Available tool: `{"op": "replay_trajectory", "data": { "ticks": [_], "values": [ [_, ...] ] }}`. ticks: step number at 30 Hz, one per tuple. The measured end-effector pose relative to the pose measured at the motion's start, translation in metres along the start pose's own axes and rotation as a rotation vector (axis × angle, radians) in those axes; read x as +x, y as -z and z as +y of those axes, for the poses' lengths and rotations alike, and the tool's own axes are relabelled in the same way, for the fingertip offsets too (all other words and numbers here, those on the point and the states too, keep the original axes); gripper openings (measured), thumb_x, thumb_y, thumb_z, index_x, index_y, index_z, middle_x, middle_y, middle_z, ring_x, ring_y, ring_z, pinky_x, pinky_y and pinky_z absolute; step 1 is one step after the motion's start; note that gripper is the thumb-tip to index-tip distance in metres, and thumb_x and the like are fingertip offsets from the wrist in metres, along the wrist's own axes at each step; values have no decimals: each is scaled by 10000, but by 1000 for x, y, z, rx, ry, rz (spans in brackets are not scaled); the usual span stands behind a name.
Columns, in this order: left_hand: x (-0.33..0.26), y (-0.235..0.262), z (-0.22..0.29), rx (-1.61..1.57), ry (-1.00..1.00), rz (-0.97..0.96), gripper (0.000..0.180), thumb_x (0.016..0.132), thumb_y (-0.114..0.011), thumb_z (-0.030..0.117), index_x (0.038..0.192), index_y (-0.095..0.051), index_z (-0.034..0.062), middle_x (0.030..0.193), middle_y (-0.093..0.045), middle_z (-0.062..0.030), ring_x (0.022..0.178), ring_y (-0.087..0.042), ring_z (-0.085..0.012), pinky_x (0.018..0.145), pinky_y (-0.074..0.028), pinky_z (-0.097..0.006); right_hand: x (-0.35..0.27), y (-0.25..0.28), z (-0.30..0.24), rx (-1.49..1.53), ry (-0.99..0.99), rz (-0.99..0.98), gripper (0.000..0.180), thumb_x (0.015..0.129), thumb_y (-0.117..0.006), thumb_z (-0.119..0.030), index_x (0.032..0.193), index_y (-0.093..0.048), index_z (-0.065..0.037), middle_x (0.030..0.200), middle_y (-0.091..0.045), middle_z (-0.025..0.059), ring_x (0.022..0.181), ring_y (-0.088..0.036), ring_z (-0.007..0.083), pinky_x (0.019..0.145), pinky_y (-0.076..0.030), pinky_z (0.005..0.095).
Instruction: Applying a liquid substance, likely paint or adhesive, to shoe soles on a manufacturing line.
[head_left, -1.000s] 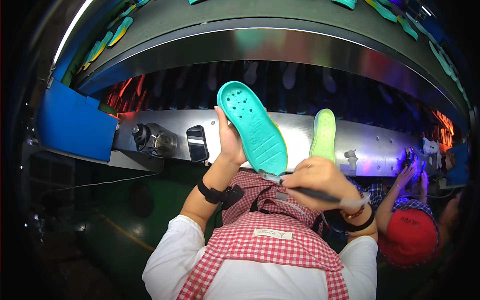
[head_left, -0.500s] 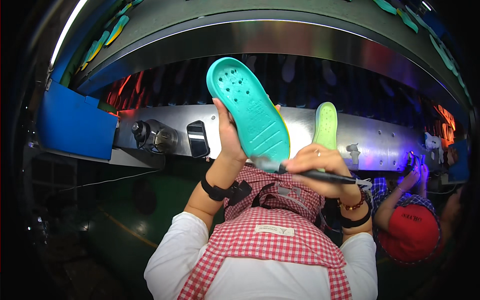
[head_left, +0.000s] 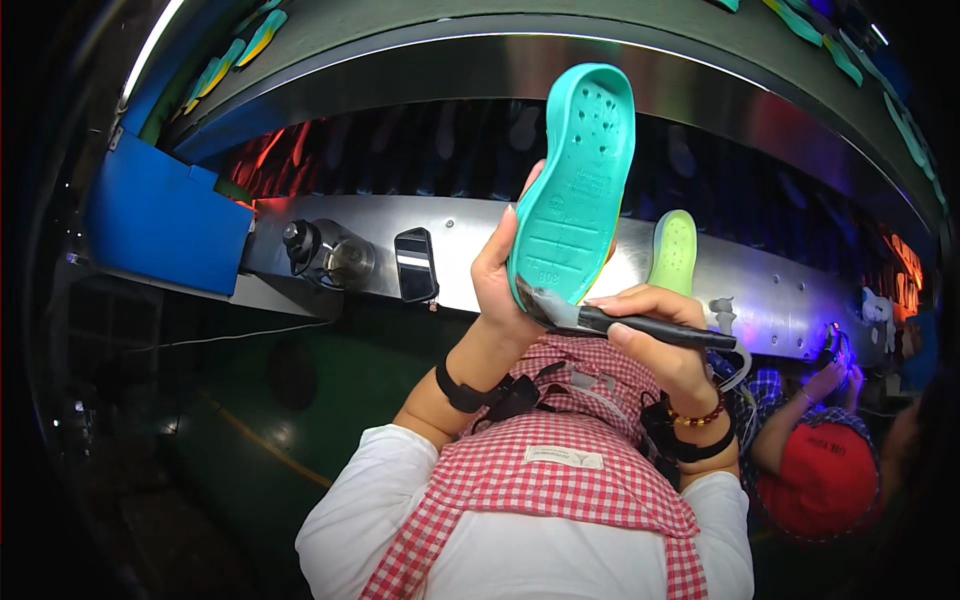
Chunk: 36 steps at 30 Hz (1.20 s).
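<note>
My left hand (head_left: 498,275) grips a teal shoe sole (head_left: 575,200) by its left edge near the bottom end. The sole stands nearly upright in view, with small holes at the top, grooved lines lower down and a yellow rim on its right side. In my right hand (head_left: 665,335) is a brush (head_left: 640,327) with a black handle and pale bristles. Those bristles lie against the sole's lower end. Behind my right hand, a light green sole (head_left: 675,252) rests on the metal ledge, its lower part hidden.
On the metal ledge (head_left: 460,245) are a phone (head_left: 415,264) and a clear, dark-topped bottle (head_left: 330,257). A blue box (head_left: 160,225) stands at the left. Above runs a conveyor belt (head_left: 330,30) bearing several soles. At right, a co-worker in a red cap (head_left: 825,475) has hands near violet light.
The teal sole has moved right and up and turned more upright with my left hand. The brush bristles now press onto its lower end, having been blurred by motion earlier.
</note>
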<state>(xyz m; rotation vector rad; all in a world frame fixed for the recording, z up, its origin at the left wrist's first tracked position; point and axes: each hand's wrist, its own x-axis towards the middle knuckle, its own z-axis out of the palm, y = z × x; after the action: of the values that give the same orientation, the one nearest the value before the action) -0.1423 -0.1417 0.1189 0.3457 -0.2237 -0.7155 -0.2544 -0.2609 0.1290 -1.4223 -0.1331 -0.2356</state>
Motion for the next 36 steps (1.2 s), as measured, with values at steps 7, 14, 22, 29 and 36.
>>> {"op": "replay_trajectory", "data": {
  "ticks": [7, 14, 22, 29, 36],
  "values": [
    [10, 6, -1, -232, -45, -38, 505, 869, -358, 361, 1319, -346, 133, 1324, -371, -157, 1176, -392, -372, 954, -309, -546, 17, -3, -12, -263, 210, -133, 197, 724, -614, 20, 921, -620, 8, 918, -632, 129, 842, -606, 177, 742, -471, 269],
    [8, 13, 13, 24, -66, -68, 472, 880, -368, 274, 1326, -320, 125, 1322, -375, -141, 1177, -411, -320, 980, -312, -508, 33, 18, -27, -347, 240, -229, 185, 705, -619, 40, 887, -629, 11, 871, -643, 136, 810, -619, 199, 730, -480, 269],
    [13, 12, 25, -157, 173, 33, 548, 874, -326, 390, 1270, -387, 16, 1279, -401, -212, 1161, -404, -388, 971, -262, -577, 20, 4, -32, -343, 195, -418, 196, 700, -650, 6, 893, -623, 13, 869, -643, 144, 793, -635, 217, 696, -500, 289],
    [13, 8, 38, 98, 541, -60, 445, 864, -431, 204, 1243, -394, -26, 1170, -507, -180, 1044, -536, -264, 906, -429, -382, 29, 23, -45, -520, 151, -611, 191, 695, -653, 7, 882, -641, -27, 893, -651, 130, 847, -636, 247, 748, -495, 308],
    [9, -4, 47, 594, 618, -49, 476, 842, -502, 242, 1204, -431, -58, 1137, -527, -172, 991, -551, -211, 879, -433, -329, 24, 34, -41, -715, 116, -683, 182, 719, -630, -24, 900, -639, -37, 931, -643, 134, 836, -637, 256, 718, -500, 321]
  ]
}}
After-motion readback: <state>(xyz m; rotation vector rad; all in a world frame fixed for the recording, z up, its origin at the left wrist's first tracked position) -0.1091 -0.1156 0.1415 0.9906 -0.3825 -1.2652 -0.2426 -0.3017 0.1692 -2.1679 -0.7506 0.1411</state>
